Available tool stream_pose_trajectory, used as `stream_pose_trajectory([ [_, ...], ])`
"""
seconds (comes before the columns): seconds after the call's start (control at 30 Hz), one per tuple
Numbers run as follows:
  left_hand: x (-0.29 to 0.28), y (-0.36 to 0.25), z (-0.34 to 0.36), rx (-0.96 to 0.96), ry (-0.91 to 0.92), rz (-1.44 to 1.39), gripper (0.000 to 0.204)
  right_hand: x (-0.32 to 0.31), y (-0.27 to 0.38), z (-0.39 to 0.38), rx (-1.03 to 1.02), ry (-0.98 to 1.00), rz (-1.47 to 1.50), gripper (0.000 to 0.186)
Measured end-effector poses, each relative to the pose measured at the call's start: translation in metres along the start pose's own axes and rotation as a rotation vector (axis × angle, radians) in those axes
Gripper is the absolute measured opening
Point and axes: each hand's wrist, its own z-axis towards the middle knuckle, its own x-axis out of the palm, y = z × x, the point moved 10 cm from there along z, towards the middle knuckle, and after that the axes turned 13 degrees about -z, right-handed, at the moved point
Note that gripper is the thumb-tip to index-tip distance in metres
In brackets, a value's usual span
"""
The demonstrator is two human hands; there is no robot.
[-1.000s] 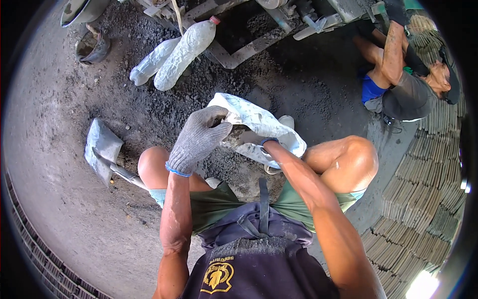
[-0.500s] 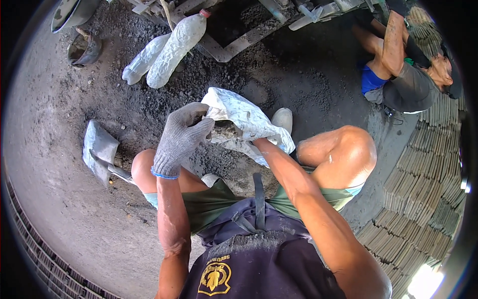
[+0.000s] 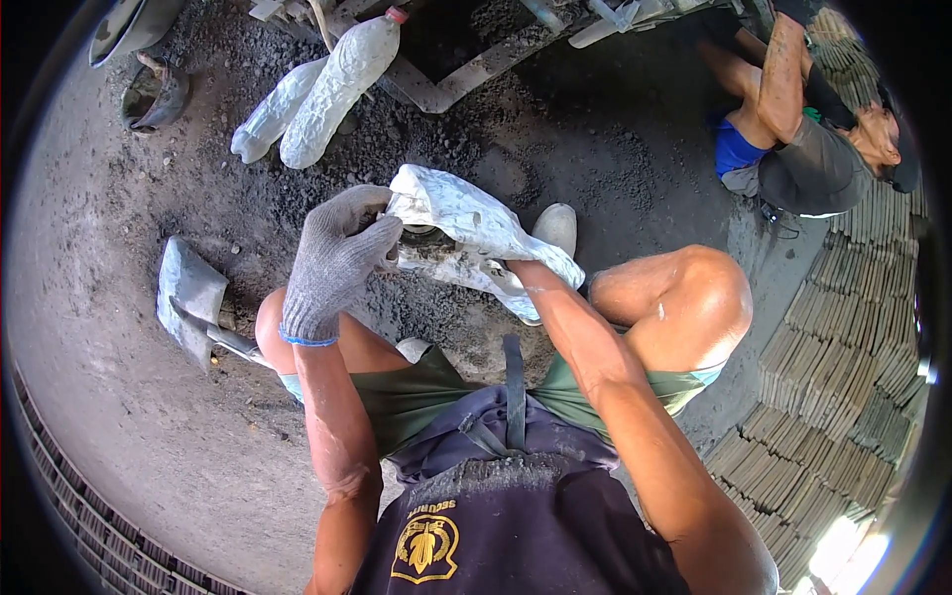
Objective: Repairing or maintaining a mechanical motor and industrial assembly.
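My left hand [image 3: 332, 253], in a grey knitted glove with a blue cuff edge, pinches the rim of a crumpled white plastic sack [image 3: 471, 218] between thumb and fingers. The sack lies sideways between my knees, its mouth toward the glove. A dark rounded thing [image 3: 426, 236] shows in that mouth, too little of it to name. My bare right forearm [image 3: 565, 307] reaches into the sack's other end. The white plastic covers my right hand, so its fingers are hidden.
Two whitish plastic bottles [image 3: 337, 94] lie on the gritty dark ground ahead, near a metal frame [image 3: 426, 94]. A trowel-like metal blade [image 3: 190, 297] lies left of my knee, a broken dark pot [image 3: 157, 97] farther off. Another person [image 3: 808, 164] crouches at right, beside stacked tiles [image 3: 833, 337].
My gloved hand and the sack have shifted slightly left in the picture. The sack's mouth gapes a bit more, and the dark rounded thing now shows inside it.
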Motion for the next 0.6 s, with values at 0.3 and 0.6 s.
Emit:
stream_pose_trajectory([
  [0.3, -0.002, -0.002, -0.003, 0.010, -0.012, 0.028, 0.023, -0.017, 0.017, 0.000, -0.015, -0.156, 0.103, 0.053],
  [0.6, -0.001, -0.003, -0.007, 0.018, -0.012, 0.016, 0.021, -0.040, 0.029, 0.004, -0.054, -0.324, 0.188, 0.055],
])
